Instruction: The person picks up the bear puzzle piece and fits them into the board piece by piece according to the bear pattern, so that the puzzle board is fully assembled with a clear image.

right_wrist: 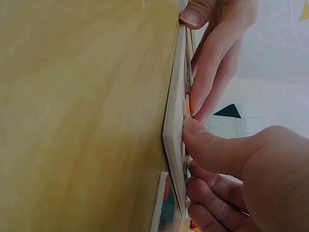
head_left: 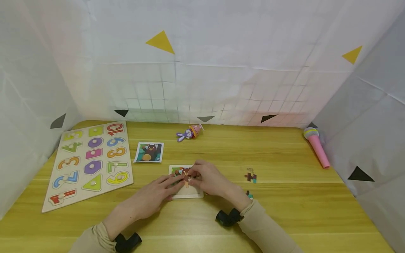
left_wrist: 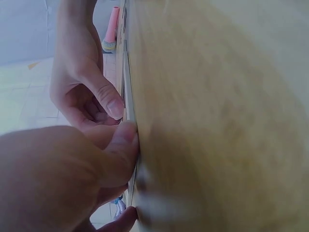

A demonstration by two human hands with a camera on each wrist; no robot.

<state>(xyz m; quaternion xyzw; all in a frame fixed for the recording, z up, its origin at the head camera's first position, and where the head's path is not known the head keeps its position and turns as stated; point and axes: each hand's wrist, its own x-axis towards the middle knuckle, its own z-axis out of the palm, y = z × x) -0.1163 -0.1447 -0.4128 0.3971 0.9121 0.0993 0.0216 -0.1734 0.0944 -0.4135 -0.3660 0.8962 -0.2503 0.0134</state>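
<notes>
A small square bear puzzle board point(head_left: 188, 194) lies on the table between both hands, partly filled with picture pieces. My left hand point(head_left: 152, 196) reaches over its left side with fairly straight fingers. Their tips press on the pieces, and the thumb rests at the board's near edge. From the right, my right hand point(head_left: 210, 179) pinches a puzzle piece point(right_wrist: 187, 107) with thumb and bent fingers, low over the board. The left fingertips meet this piece too. Fingers hide much of the bear picture.
Loose puzzle pieces point(head_left: 251, 176) lie right of the board, some partly behind the right wrist. A bear picture card point(head_left: 148, 153) sits behind and left. A wooden number board point(head_left: 90, 165) stands far left, a bunny toy point(head_left: 190, 133) at the back, a pink toy microphone point(head_left: 317, 147) far right.
</notes>
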